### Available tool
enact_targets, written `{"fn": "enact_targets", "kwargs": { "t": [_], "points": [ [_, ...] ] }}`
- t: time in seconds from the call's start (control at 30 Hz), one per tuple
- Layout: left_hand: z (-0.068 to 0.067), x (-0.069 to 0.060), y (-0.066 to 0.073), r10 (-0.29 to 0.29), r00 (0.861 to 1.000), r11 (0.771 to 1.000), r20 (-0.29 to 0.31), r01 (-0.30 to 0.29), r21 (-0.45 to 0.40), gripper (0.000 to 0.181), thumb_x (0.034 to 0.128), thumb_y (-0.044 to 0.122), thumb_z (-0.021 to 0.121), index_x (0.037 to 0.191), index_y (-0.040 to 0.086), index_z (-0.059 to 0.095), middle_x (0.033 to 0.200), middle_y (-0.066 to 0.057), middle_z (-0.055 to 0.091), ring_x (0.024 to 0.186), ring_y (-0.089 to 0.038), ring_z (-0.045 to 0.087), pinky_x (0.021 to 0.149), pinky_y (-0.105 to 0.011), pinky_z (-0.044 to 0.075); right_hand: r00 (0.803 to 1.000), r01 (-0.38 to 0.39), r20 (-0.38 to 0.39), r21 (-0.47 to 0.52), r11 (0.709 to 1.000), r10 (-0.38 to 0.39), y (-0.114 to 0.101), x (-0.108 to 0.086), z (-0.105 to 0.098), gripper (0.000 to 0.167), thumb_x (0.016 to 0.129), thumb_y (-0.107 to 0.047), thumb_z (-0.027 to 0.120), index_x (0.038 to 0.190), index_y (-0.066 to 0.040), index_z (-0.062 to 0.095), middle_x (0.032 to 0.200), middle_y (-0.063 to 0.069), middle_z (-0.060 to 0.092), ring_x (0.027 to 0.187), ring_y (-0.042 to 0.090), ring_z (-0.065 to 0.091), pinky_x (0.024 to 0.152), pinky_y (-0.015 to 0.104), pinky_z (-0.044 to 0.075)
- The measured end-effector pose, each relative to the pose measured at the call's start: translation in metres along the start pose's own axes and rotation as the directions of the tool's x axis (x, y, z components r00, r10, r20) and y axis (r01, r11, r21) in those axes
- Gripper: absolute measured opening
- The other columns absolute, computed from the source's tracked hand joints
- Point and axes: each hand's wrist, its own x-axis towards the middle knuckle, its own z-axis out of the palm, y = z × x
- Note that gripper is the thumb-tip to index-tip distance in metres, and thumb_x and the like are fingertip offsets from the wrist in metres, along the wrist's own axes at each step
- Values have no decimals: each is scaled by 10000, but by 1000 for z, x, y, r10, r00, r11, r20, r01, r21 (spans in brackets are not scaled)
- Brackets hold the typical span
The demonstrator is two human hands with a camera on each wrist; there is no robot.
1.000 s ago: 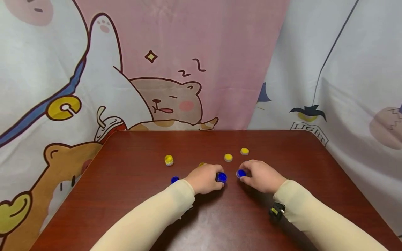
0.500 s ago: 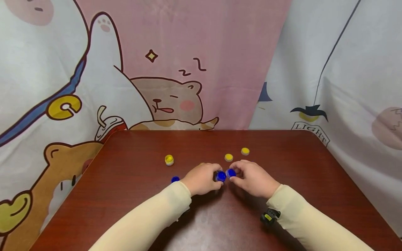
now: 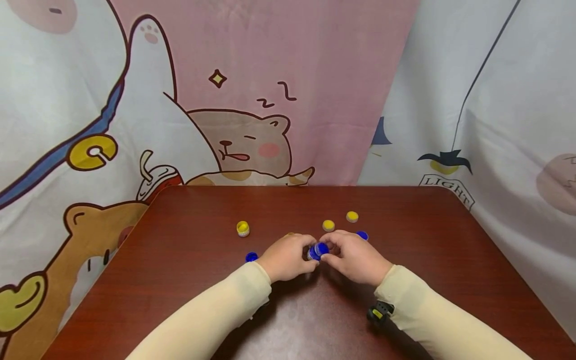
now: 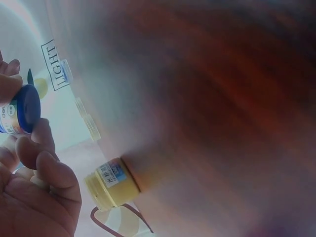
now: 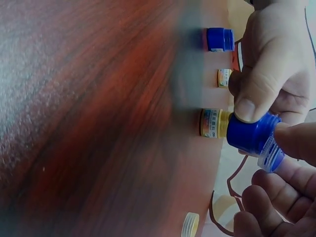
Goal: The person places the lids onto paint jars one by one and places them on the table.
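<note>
My left hand (image 3: 288,257) holds a small blue paint jar (image 5: 243,134) above the table, with its thumb pressed on the jar's side in the right wrist view. A blue lid with a clear rim (image 5: 270,154) is pinched between the thumb and fingers of my right hand (image 3: 357,258). The lid sits tilted against the jar's mouth; whether it is seated I cannot tell. Just beyond the left hand stands a yellow paint jar (image 4: 114,183), uncapped and mostly hidden in the head view. Another blue jar (image 3: 251,257) stands left of the left wrist.
An open yellow jar (image 3: 243,229) stands at the back left of the brown table (image 3: 202,205). Two yellow lids (image 3: 328,225) lie beyond the right hand. A blue lid (image 3: 362,234) lies partly behind that hand. A patterned curtain (image 3: 333,100) hangs behind.
My right hand has moved left with the blue lid, bringing it from apart to the jar's mouth. The left hand has stayed almost in place. Another blue lid has come into sight behind the right hand.
</note>
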Motion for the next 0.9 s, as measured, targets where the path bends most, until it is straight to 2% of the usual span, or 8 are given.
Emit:
{"fn": "enact_targets", "kwargs": {
  "t": [0.3,0.9],
  "points": [
    [-1,-3,0,-2,1000,1000,-3,2,4,305,919,352,797,1163,191,709,845,133,618,840,-95,565,804,-277,483,1000,5,18,22,1000,-5,-4,1,3,280,958,-215,788,1212,-126,711,1011,-39,683,865,50,612,754,238,555],
    [-4,-6,2,16,999,1000,-28,-16,13,288,914,356,801,1126,179,717,861,127,622,849,-83,557,808,-269,486,1000,-7,7,16,1000,7,-6,-1,4,247,952,-241,796,1166,-139,724,953,-65,667,839,40,595,732,234,539]
  ]
}}
